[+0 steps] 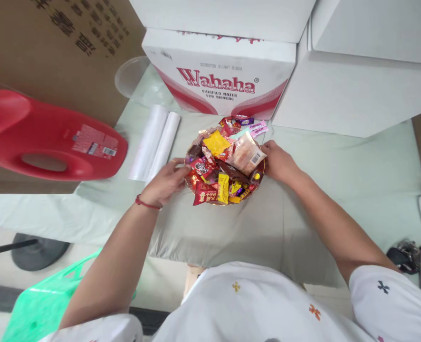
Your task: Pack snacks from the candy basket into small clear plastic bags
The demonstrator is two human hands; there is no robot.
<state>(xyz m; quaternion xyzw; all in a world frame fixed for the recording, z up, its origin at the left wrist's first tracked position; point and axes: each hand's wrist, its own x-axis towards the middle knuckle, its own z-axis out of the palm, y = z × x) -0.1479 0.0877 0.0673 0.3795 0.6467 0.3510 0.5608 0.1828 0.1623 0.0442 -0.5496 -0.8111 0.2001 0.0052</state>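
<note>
A round clear dish with a gold edge is heaped with wrapped snacks, among them a yellow square packet and a pale packet with a barcode. My left hand, below a red wrist cord, grips the dish's left rim between thumb and fingers. At the right rim my right hand holds on, its fingertips partly hidden behind the dish and packets. Pink sticks and a purple packet lie at the back of the heap.
Behind the dish stands a white Wahaha box, with white cartons to its right. Two white rolls and a red jug are on the left. Keys lie at the far right; a green plastic stool is lower left.
</note>
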